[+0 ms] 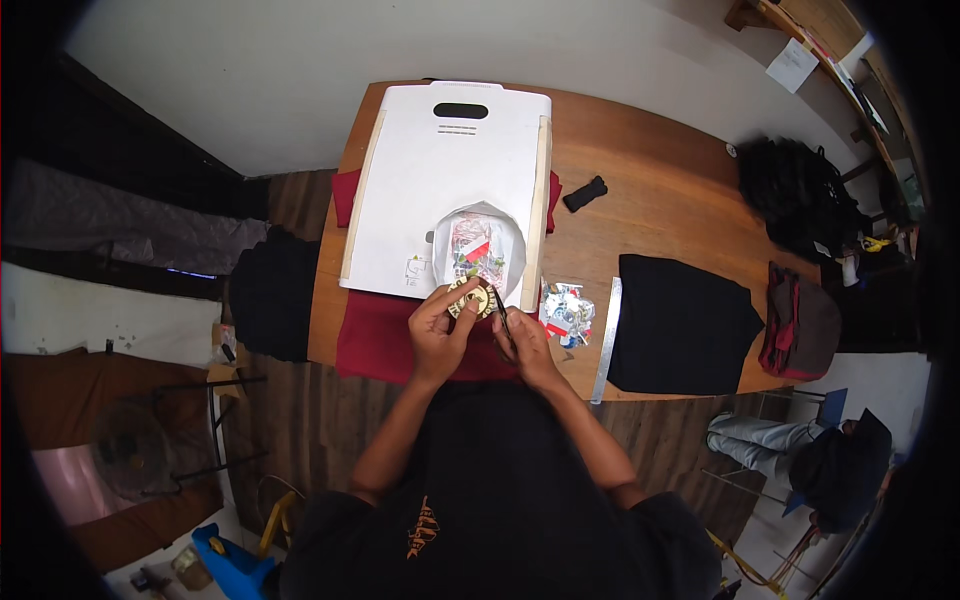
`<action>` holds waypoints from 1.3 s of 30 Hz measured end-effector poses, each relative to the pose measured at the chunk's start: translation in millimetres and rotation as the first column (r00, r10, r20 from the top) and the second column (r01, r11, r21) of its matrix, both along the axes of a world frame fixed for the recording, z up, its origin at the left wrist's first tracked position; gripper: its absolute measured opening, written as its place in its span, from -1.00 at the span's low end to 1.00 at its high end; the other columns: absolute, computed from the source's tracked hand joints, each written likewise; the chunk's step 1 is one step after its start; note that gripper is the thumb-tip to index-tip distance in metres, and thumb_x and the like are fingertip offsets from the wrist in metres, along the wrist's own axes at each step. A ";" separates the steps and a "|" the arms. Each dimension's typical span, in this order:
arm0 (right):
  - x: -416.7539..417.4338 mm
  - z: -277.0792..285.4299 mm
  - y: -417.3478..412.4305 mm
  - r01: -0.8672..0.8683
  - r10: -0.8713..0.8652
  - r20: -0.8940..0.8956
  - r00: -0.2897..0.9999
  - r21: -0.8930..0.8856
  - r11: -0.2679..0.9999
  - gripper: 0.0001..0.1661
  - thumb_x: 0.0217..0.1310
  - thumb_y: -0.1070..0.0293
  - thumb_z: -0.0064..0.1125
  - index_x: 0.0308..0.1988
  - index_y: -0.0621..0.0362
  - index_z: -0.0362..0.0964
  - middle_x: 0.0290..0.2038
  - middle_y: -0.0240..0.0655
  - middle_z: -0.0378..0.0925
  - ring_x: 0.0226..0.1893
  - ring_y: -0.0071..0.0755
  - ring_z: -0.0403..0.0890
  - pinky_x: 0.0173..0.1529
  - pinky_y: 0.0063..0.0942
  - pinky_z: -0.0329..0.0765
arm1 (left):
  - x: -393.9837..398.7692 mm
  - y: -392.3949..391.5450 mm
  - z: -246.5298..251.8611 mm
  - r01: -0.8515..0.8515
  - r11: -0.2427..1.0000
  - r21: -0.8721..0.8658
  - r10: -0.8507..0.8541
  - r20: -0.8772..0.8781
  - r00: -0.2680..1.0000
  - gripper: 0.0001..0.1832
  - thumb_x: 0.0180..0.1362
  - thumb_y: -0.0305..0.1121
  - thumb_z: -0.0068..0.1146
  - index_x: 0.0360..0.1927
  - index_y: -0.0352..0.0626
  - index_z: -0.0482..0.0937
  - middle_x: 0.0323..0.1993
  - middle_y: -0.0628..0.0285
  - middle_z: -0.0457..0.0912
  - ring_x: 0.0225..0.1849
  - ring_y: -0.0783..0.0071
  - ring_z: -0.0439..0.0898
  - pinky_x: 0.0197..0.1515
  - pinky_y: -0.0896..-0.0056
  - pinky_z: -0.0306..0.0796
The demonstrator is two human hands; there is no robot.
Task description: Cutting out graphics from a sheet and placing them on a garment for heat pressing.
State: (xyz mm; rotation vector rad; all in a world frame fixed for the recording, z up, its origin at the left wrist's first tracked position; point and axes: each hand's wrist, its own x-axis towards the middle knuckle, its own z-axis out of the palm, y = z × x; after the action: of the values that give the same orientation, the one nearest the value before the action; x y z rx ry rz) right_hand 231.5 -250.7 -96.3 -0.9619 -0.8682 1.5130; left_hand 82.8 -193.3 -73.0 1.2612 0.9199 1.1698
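Between the thumb and fingers of my left hand (437, 330) is a round cream-and-dark printed piece (466, 301) that bears writing. My right hand (531, 343) grips a slim dark tool (504, 309), probably scissors, with its tip at the right edge of the round piece. Just beyond my hands, a round white container (516, 232) holds printed scraps, one of them red and white. It rests on a large white panel (442, 180) with an oval slot. Dark red cloth (382, 337) lies beneath the panel, showing at its near edge and sides.
On the wooden table (645, 172), printed cutouts (568, 315), a metal ruler (606, 341) and folded black cloth (675, 326) lie to the right. Farther along are a small black bundle (585, 194), a red-and-brown bag (801, 322) and a black backpack (799, 195). A person (832, 469) is at lower right.
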 end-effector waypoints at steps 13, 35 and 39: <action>-1.4 -8.9 -1.6 -0.006 0.006 0.020 1.000 -0.007 1.000 -0.56 0.58 0.00 -0.27 -0.22 0.12 0.34 -0.64 -0.58 0.13 -0.66 -0.73 0.05 -0.55 -0.64 0.00 | -0.8 -0.9 -1.9 -0.013 0.999 0.031 0.013 -0.004 1.000 -0.69 0.26 -0.65 0.13 0.07 -0.49 0.58 -0.15 0.19 0.57 -0.13 0.59 0.57 -0.11 0.63 0.47; -0.6 -9.4 -1.7 -0.019 0.018 -0.020 1.000 -0.026 0.999 -0.54 0.58 -0.02 -0.30 -0.21 0.12 0.32 -0.64 -0.59 0.10 -0.67 -0.73 0.03 -0.56 -0.63 -0.01 | 1.2 1.2 2.2 -0.023 0.998 0.050 0.024 -0.008 1.000 -0.66 0.26 -0.67 0.13 0.11 -0.50 0.55 -0.10 0.16 0.56 -0.09 0.56 0.57 -0.06 0.60 0.48; -0.4 -13.7 -1.8 -0.018 0.017 -0.022 1.000 -0.016 1.000 -0.53 0.58 -0.03 -0.30 -0.21 0.12 0.32 -0.64 -0.58 0.10 -0.67 -0.73 0.03 -0.56 -0.64 0.00 | 2.6 1.0 3.5 -0.029 0.999 0.047 0.028 0.003 1.000 -0.66 0.26 -0.67 0.13 0.11 -0.51 0.54 -0.09 0.16 0.56 -0.08 0.55 0.57 -0.05 0.59 0.48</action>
State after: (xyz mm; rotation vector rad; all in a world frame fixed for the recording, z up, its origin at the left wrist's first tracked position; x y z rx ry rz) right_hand 231.1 -252.5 -110.0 -0.9505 -0.8517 1.5451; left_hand 85.4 -192.4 -69.5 1.2874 0.9162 1.2211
